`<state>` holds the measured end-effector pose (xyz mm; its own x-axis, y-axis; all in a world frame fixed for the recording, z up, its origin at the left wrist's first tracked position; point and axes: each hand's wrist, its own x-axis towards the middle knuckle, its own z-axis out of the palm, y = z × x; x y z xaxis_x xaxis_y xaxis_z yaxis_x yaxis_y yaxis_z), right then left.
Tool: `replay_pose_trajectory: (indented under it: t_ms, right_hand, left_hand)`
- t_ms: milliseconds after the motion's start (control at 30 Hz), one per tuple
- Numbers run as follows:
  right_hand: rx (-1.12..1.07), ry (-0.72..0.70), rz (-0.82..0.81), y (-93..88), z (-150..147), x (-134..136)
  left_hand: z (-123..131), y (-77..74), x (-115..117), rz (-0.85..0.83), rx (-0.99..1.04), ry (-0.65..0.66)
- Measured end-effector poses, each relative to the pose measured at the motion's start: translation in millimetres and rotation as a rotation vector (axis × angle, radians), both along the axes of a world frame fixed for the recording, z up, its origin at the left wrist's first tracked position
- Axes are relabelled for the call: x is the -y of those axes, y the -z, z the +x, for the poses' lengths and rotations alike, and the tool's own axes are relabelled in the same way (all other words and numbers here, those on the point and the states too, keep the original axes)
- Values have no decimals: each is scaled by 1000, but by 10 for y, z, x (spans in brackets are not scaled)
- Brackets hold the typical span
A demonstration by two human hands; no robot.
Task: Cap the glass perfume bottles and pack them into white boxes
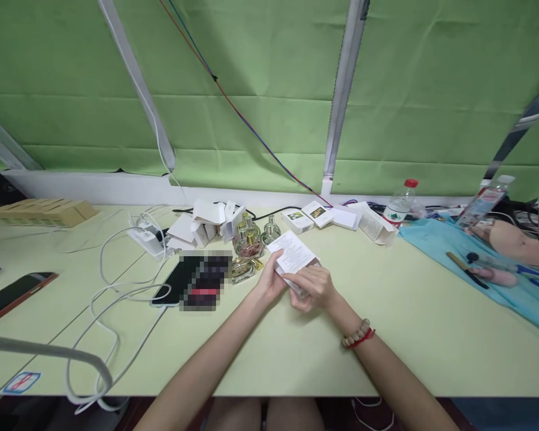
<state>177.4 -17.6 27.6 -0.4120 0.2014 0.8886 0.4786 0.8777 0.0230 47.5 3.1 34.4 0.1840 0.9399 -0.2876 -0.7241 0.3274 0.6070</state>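
Observation:
Both my hands meet at the middle of the pale green table (386,335) and hold one small white box (293,254) with printed text on its upper face. My left hand (270,281) pinches its left end, fingers closed. My right hand (311,288), with a bead bracelet at the wrist, grips its lower right side. Just beyond the box stand several small glass perfume bottles (250,242) with gold caps. Open white cartons (209,222) lie behind the bottles.
A phone (179,281) lies left of my hands, with white cables (117,299) looping to a charger (147,237). More small boxes (323,215), a water bottle (400,205), a blue cloth (476,263) with tools and another person's arm (514,240) sit at the right. Tan boxes (45,212) rest far left.

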Motion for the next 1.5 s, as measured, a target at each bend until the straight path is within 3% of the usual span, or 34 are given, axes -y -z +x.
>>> replay_pose_trajectory:
  t_ms: [100, 200, 400, 600, 767, 833, 967, 1133, 1267, 1400, 1500]
  right_hand:
    - [-134, 145, -54, -21, 169, -140]
    - [-457, 479, -226, 46, 488, -412]
    - [-619, 1056, -677, 382, 1224, -926]
    - [-886, 1284, -688, 407, 1781, -1217]
    - [-995, 1145, -786, 291, 1929, -1232]
    - [-1079, 1161, -680, 148, 1926, -1200]
    - [-1126, 1067, -268, -386, 1911, -1110]
    - [-870, 644, -181, -1055, 1578, -872]
    - [-600, 194, -432, -1196, 996, -671]
    - [-478, -10, -676, -1135, 564, -568]
    - [-320, -152, -857, -1140, 487, -489]
  left_hand:
    - [-18, -22, -13, -14, -17, -40]
    - [-23, -56, -14, -42, -51, -46]
    - [2, -74, 16, -87, -165, 196]
    - [53, -31, -2, 19, -388, 311]
    - [57, -4, -28, 42, -422, 309]
    - [48, -7, -31, 50, -397, 312]
    - [54, -14, -36, 27, -338, 313]
    - [92, -16, -32, 7, -306, 258]
    - [88, -10, -35, -16, -242, 228]
    - [69, 28, -42, 14, -207, 241]
    - [70, 40, -43, 24, -207, 219]
